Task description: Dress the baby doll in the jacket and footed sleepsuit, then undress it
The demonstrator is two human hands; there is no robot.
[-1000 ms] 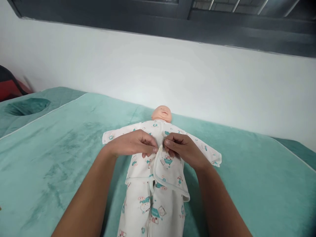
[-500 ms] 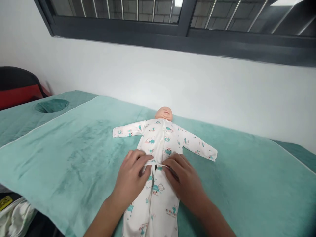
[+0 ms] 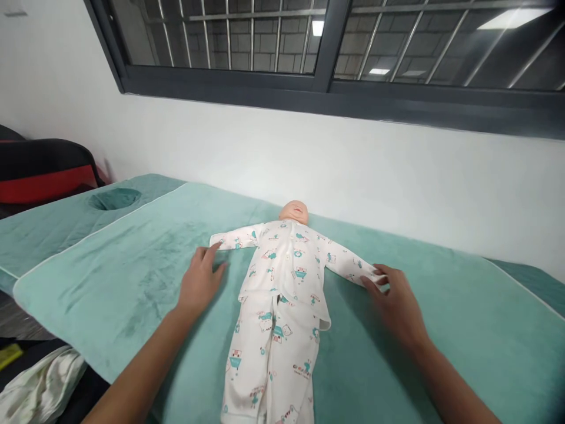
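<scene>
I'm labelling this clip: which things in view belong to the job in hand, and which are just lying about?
In use:
- doll
- printed top
- printed trousers
- green cover underneath
- left hand and right hand, at the sleeve ends

Lying about:
- crumpled cloth
- yellow item, unclear
- red-and-black object

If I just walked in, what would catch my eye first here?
Probably the doll in white patterned clothes, lying mid-picture on a green cover. Next, the left hand and right hand at its outstretched sleeves, one on each side. Above, there's a dark-framed window.
</scene>
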